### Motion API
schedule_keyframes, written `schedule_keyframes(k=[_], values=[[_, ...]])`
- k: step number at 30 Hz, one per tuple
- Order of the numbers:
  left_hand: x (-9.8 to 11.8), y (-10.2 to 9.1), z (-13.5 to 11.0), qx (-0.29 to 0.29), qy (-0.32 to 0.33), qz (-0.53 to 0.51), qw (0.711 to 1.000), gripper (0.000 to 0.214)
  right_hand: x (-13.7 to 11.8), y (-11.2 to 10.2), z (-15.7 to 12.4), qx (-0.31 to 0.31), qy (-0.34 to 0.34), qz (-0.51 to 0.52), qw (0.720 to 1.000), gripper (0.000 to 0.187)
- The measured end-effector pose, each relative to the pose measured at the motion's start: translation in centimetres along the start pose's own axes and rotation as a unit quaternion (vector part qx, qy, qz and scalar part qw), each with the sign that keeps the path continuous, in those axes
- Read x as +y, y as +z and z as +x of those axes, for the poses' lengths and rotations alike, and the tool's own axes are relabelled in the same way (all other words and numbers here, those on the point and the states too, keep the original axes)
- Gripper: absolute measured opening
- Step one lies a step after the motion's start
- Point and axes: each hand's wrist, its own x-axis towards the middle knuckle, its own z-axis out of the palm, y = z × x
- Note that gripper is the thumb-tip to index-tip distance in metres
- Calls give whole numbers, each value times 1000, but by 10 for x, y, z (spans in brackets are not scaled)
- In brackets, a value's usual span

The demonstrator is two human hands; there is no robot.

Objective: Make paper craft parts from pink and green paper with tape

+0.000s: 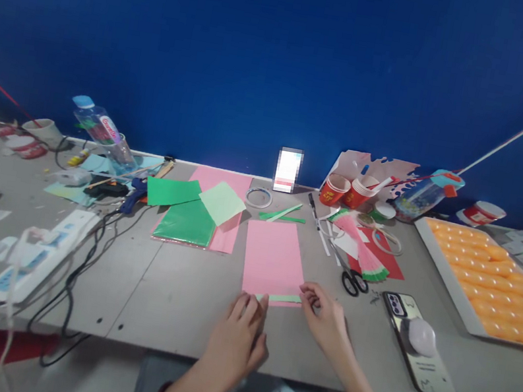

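Paper strip, pale green (pixel 280 299), lies across the near end of the pink sheet (pixel 274 258), which sits flat on the tabletop (pixel 183 306) right in front of me. Left hand (pixel 239 329) has its fingertips down at the strip's left end, palm low; right hand (pixel 325 317) has thumb and fingers bunched at the right end. Neither grip is clenched into a fist; whether either one pinches the paper or just presses it, I can't tell. Progress, my read: partway. Done: strip is cut and laid along the near edge, roughly lined up. Not clear: whether it's stuck down. Sheet shows no folds, and its far edge carries no strip. Spare green strips (pixel 295 220) lie just beyond that far edge, beside a tape roll (pixel 259 198). Off to my right, a pleated pink piece (pixel 359 239) with green ends looks further along. Scissors (pixel 354 282) lie near it, untouched. Pale green square (pixel 222 204) and green packet (pixel 186 227) sit left, out of use.
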Motion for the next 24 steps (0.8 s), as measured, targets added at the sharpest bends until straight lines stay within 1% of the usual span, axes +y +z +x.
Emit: schedule_keyframes(k=[3, 5, 11, 17, 24], values=[[2, -3, 1, -20, -7, 4, 1000, 61, 0, 0, 0, -1, 1, -1, 1000, 17], [3, -4, 2, -22, -8, 11, 1000, 60, 0, 0, 0, -1, 4, -1, 1000, 17], [8, 3, 1, -13, -9, 24, 1000, 54, 0, -1, 1, -8, 6, 4, 1000, 17], [8, 2, 0, -17, -9, 6, 1000, 58, -2, -2, 2, -14, 3, 0, 1000, 16], [9, 6, 1, 8, -11, 8, 1000, 59, -2, -2, 3, -18, -4, -4, 1000, 17]])
